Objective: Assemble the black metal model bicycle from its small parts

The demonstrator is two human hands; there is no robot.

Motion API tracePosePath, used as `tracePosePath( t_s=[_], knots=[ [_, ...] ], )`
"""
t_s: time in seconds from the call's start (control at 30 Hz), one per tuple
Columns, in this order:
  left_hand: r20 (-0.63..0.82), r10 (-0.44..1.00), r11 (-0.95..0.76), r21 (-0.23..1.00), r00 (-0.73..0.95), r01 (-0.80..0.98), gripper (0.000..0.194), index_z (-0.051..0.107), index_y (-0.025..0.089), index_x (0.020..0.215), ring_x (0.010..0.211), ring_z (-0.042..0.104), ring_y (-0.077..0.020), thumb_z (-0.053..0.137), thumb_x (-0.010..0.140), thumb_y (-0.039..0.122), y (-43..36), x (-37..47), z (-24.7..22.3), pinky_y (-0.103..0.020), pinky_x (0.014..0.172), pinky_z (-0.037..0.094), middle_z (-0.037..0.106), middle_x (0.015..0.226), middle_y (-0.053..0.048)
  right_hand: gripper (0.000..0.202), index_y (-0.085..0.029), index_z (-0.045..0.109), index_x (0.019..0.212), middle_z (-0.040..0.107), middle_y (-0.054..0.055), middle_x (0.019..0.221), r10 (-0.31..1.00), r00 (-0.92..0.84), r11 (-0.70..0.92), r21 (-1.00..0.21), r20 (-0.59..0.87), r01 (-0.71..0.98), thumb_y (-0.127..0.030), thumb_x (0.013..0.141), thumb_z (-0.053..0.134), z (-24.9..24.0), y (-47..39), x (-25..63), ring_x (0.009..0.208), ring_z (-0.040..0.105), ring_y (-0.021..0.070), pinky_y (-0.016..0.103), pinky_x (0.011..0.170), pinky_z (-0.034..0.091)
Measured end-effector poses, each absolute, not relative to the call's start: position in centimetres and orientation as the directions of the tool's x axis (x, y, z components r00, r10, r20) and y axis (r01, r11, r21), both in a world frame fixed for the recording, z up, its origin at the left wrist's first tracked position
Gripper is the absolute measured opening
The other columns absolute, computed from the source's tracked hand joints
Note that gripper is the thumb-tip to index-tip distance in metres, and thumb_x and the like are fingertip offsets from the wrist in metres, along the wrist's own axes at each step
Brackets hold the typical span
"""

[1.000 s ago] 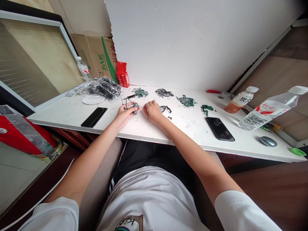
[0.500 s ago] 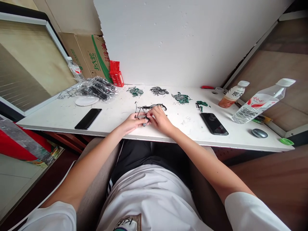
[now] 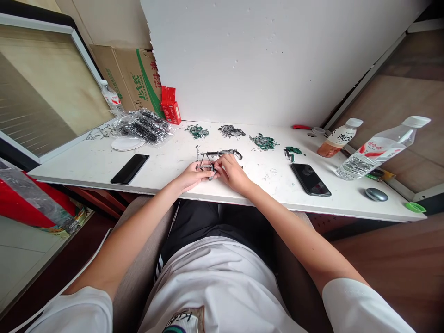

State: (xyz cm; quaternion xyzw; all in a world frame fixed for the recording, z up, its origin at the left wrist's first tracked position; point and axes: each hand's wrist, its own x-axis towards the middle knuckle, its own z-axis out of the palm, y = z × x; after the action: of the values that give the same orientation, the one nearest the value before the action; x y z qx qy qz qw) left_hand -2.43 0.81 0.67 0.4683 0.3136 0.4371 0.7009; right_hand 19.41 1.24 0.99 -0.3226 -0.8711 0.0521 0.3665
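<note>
Near the front edge of the white table [image 3: 166, 162], both my hands meet at a small dark part [image 3: 211, 173]. My left hand [image 3: 192, 176] is closed on this part from the left. From the right, my right hand [image 3: 233, 173] pinches at the same part with bent fingers. Its exact shape is hidden between the fingertips. Just behind my hands lies a black model bicycle frame [image 3: 203, 158], with more black pieces [image 3: 231, 152] beside it.
Green part clusters [image 3: 264, 142] and a black cluster [image 3: 231, 131] lie farther back. Phones [image 3: 130, 169] [image 3: 311, 179] flank my hands. Bottles [image 3: 381, 148] and a mouse [image 3: 376, 194] stand right; bagged black parts [image 3: 147, 127], a white disc [image 3: 127, 144] and a red box [image 3: 171, 106] sit left.
The view has shifted slightly, so the table's things appear a little farther right. The small part between my fingers is turned a little; both hands still hold it.
</note>
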Motion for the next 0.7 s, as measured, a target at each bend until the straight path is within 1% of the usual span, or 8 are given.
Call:
tracePosePath(
  t_s=[0.2, 0.4, 0.57, 0.7],
  knots=[
    [-0.044, 0.911, 0.187, 0.93, 0.41, -0.317, 0.05, 0.073, 0.011, 0.12, 0.097, 0.082, -0.0239, 0.095, 0.075, 0.01, 0.81, -2.27, 0.68, -0.052, 0.116, 0.054, 0.083, 0.105, -0.013, 0.022, -0.023, 0.059, 0.106, 0.064, 0.012, 0.108, 0.585, -0.524, 0.799, -0.325, 0.619, 0.506, -0.03, 0.116, 0.041, 1.13, 1.03, 19.3, 0.101, 0.053, 0.0287, 0.045, 0.093, 0.047],
    [-0.056, 0.923, 0.206, 0.908, 0.38, -0.365, 0.043, 0.074, 0.011, 0.112, 0.103, 0.08, -0.0227, 0.092, 0.074, 0.004, 0.86, -2.01, 0.55, -0.053, 0.118, 0.054, 0.082, 0.106, -0.012, 0.024, -0.022, 0.063, 0.108, 0.064, 0.013, 0.107, 0.557, -0.557, 0.81, -0.255, 0.616, 0.529, -0.033, 0.116, 0.043, 1.45, 0.66, 19.22, 0.099, 0.052, 0.0293, 0.044, 0.091, 0.048],
    [-0.072, 0.928, 0.211, 0.91, 0.364, -0.358, 0.04, 0.073, 0.011, 0.11, 0.1, 0.08, -0.022, 0.09, 0.075, 0.003, 0.87, -1.99, 0.54, -0.054, 0.119, 0.053, 0.082, 0.105, -0.012, 0.027, -0.021, 0.067, 0.109, 0.066, 0.014, 0.106, 0.549, -0.563, 0.801, -0.195, 0.618, 0.567, -0.032, 0.116, 0.044, 1.64, 0.57, 19.17, 0.099, 0.053, 0.0296, 0.044, 0.091, 0.048],
    [-0.079, 0.926, 0.219, 0.908, 0.368, -0.357, 0.039, 0.073, 0.011, 0.11, 0.095, 0.08, -0.0208, 0.09, 0.076, 0.003, 0.92, -2.04, 0.6, -0.053, 0.118, 0.055, 0.082, 0.1, -0.011, 0.028, -0.022, 0.07, 0.108, 0.068, 0.014, 0.105, 0.566, -0.563, 0.785, -0.183, 0.602, 0.592, -0.032, 0.115, 0.045, 1.68, 0.58, 19.22, 0.101, 0.055, 0.0303, 0.045, 0.091, 0.049]
  ],
)
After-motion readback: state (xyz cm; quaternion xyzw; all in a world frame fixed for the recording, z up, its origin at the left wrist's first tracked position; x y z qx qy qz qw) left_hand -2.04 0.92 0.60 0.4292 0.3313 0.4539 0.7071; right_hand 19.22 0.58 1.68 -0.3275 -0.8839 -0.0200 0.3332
